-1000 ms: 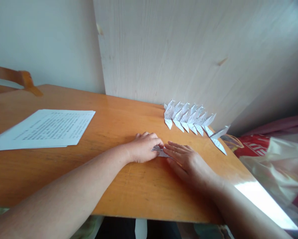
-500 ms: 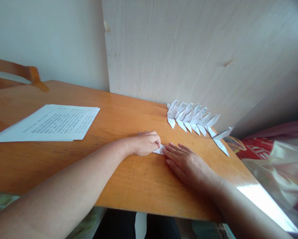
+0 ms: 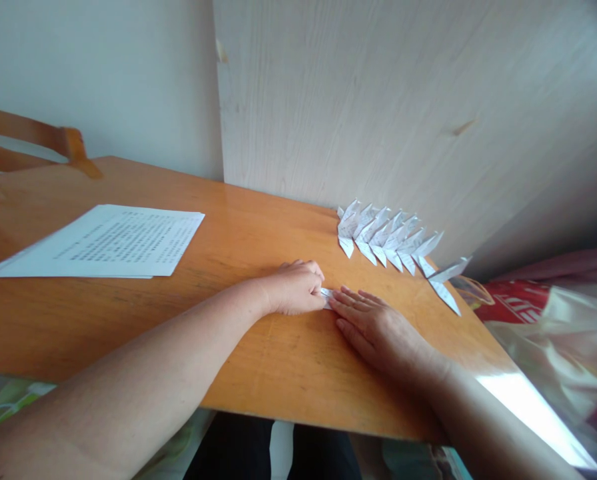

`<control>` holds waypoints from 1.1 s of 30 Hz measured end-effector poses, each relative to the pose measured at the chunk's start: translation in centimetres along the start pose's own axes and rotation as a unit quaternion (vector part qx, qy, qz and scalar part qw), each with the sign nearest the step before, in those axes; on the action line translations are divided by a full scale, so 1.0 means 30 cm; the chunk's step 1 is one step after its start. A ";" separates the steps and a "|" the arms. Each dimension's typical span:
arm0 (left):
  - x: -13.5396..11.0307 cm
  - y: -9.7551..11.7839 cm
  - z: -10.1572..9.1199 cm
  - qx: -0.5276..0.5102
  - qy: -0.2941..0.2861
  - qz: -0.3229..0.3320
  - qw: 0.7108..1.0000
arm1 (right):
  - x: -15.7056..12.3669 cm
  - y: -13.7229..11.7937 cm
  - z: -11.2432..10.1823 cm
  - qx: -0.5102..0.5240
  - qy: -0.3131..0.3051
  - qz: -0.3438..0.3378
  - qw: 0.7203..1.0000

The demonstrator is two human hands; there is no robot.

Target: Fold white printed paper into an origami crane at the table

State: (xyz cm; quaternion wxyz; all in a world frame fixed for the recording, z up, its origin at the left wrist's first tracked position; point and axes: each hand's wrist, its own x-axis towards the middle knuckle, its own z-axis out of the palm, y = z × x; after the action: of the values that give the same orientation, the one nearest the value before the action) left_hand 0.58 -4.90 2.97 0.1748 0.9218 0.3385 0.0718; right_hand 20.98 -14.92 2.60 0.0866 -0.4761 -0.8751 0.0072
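Observation:
A small folded piece of printed paper (image 3: 327, 297) lies on the wooden table, mostly covered by my hands. Curled fingers of my left hand (image 3: 300, 287) close on its left end, with the knuckles low over the tabletop. On the other side my right hand (image 3: 371, 323) lies flat, its outstretched fingertips pressing the paper's right end down. Beyond my hands stands a row of several folded paper pieces (image 3: 378, 233) with upright points, made from printed sheets. One more folded piece (image 3: 448, 283) sits at the row's right end, near the table edge.
A stack of printed sheets (image 3: 123, 243) rests on the left of the table (image 3: 258, 373). Behind the table rises a pale wood panel (image 3: 338, 100). A wooden chair back (image 3: 33, 137) is at far left. Red and white bags (image 3: 553, 327) lie beyond the right edge.
My left hand has slid slightly right along the paper, so less of it shows between my hands. My right hand stays nearly in place. The view has shifted a little.

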 end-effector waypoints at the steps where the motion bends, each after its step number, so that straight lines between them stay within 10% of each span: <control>1: -0.001 0.003 0.001 0.000 0.005 0.002 1.000 | 0.000 0.000 0.001 0.000 -0.001 0.000 1.000; 33: -0.002 -0.030 -0.013 -0.035 -0.034 0.002 0.999 | -0.003 0.018 0.006 0.010 -0.005 0.001 1.000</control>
State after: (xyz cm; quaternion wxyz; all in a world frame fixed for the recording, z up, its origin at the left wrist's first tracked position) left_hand -0.09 -4.20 2.98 0.2186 0.9175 0.3282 0.0527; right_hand 21.46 -14.68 2.36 0.0869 -0.4758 -0.8750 0.0188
